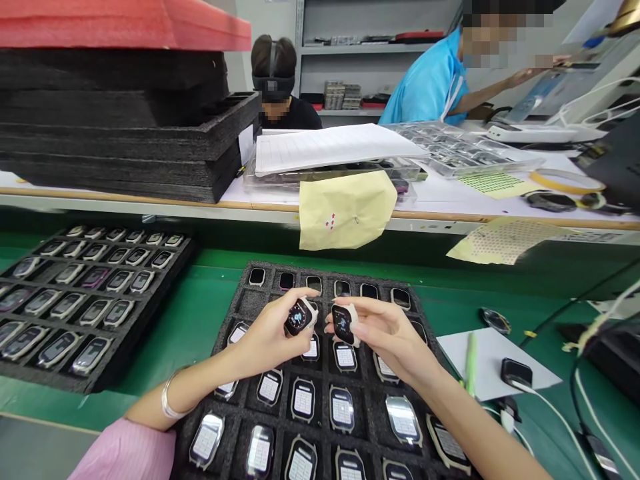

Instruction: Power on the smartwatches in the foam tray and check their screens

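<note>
Above a black foam tray (240, 298), my left hand (273, 337) is closed around a smartwatch (299, 317) whose round dial is lit on a dark screen. Close beside it, my right hand (383, 330) grips a second smartwatch (343, 325) by its edges, its screen also lit. The two watches are apart, with a small gap between them. Several more watch heads, such as one with a pale screen (303, 400), lie in the tray's compartments below. Part of the tray is hidden by my hands and forearms.
A second foam tray of watches (95, 287) lies at left. On the right are paper (480, 347), a green pen (471, 363) and a cabled watch (517, 371). A raised shelf (265, 207) carries stacked foam trays (115, 147). Two people (425, 80) are behind it.
</note>
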Available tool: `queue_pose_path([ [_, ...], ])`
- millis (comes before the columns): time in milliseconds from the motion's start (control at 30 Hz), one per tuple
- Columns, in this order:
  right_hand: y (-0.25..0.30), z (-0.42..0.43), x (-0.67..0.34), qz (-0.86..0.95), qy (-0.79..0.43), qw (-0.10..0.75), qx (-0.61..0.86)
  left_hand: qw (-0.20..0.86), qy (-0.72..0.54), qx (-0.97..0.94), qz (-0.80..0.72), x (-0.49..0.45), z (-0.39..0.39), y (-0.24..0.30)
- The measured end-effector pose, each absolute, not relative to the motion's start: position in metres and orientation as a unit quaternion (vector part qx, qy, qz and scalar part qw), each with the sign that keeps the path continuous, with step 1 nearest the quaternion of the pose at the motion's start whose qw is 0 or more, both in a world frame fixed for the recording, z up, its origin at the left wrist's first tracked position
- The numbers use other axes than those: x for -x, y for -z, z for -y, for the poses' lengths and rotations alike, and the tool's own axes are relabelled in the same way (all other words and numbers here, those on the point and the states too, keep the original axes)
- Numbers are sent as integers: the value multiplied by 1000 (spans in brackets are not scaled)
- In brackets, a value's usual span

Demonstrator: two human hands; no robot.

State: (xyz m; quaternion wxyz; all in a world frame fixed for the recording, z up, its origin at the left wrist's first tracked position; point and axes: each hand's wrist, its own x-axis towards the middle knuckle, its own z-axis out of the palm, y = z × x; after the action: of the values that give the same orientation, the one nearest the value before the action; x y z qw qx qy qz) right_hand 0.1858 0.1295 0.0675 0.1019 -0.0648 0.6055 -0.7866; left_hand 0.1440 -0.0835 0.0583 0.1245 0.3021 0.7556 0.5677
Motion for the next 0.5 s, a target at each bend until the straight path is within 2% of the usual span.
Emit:
queue_pose_path([
  [500, -66, -132, -183, -619, 776, 103, 72, 115, -564, -299, -762, -144, 84, -58],
])
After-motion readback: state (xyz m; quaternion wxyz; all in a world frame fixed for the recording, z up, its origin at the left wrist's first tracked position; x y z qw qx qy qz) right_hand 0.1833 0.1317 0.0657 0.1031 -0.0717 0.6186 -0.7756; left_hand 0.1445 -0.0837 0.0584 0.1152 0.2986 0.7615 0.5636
